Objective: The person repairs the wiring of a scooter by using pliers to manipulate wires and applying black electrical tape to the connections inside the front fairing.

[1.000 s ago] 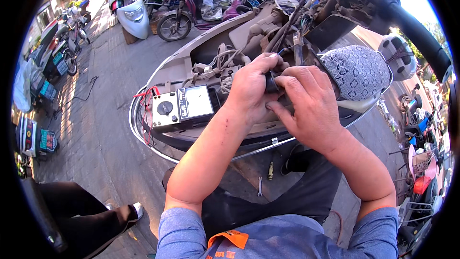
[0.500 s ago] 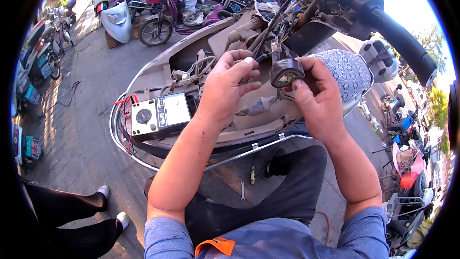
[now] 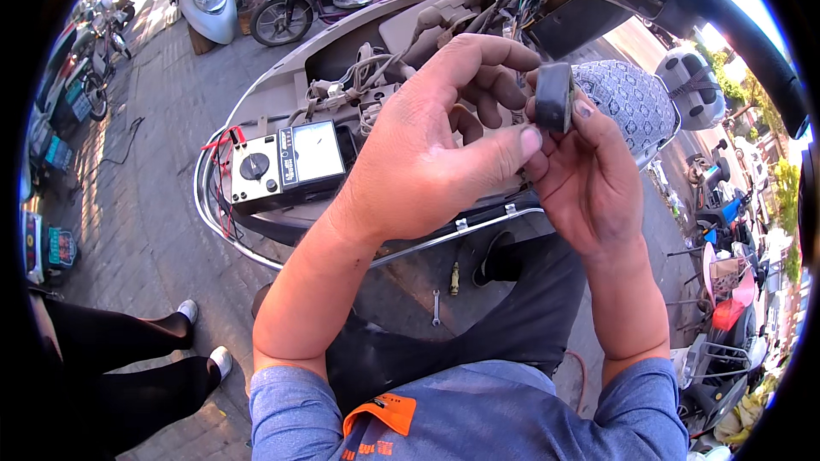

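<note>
My right hand point(image 3: 602, 166) holds a dark, rounded plastic part point(image 3: 553, 96) upright, its side toward me, over the opened scooter body point(image 3: 273, 102). My left hand point(image 3: 418, 154) is just left of that part, fingers curled and apart, thumb and forefinger near it; I cannot tell whether they touch it. An analog multimeter point(image 3: 286, 166) with red and black leads lies on the body at left. Wiring point(image 3: 363, 77) runs through the body behind my hands. A patterned seat cushion point(image 3: 628, 98) is to the right of the part.
Another person's dark-trousered legs point(image 3: 128, 329) stand at lower left. A wrench point(image 3: 436, 307) and a small tool point(image 3: 454, 278) lie on the ground by my leg. Handlebar grip point(image 3: 747, 55) juts overhead at right. Parked scooters point(image 3: 286, 17) line the surroundings.
My right hand has raised the dark part and turned it edge-on from its tilted face view. My left hand has moved right and up beside it.
</note>
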The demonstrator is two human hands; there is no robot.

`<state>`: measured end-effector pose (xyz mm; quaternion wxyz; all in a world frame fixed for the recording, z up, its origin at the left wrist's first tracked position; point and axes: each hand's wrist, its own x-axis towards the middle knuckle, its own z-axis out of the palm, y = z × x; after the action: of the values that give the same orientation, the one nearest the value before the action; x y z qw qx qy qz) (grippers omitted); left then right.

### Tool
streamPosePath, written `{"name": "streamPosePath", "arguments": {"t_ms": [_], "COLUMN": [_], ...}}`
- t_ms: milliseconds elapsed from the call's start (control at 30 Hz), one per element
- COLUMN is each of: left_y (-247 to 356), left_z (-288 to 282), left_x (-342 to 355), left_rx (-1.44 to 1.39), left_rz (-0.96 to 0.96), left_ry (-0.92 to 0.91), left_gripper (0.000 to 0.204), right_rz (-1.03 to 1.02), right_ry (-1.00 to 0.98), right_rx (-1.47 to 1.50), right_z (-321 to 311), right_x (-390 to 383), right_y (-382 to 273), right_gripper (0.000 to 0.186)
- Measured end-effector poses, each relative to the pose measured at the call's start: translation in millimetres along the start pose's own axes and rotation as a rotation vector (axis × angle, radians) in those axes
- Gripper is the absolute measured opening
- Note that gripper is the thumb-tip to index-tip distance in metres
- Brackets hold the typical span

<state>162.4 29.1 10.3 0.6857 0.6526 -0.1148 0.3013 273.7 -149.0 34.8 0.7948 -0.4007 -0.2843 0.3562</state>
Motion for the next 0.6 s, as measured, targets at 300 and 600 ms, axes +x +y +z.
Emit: {"name": "streamPosePath", "arguments": {"t_ms": [300, 600], "left_y": [-1.0, -4.5], "left_z": [-4.8, 0.3], "left_x": [-1.0, -5.5], "left_rx": [0.11, -0.41], "left_rz": [0.009, -0.266], "left_ry": [-0.029, 0.003], "left_gripper": [0.061, 0.047], "right_rz": [0.065, -0.423], "right_ry": [-0.062, -0.054], "right_rx": [0.047, -0.87], "right_z": [0.6, 6.2], "right_x": [-7.5, -20.3], "right_y": [6.1, 11.9], "right_gripper": [0.044, 0.05]}}
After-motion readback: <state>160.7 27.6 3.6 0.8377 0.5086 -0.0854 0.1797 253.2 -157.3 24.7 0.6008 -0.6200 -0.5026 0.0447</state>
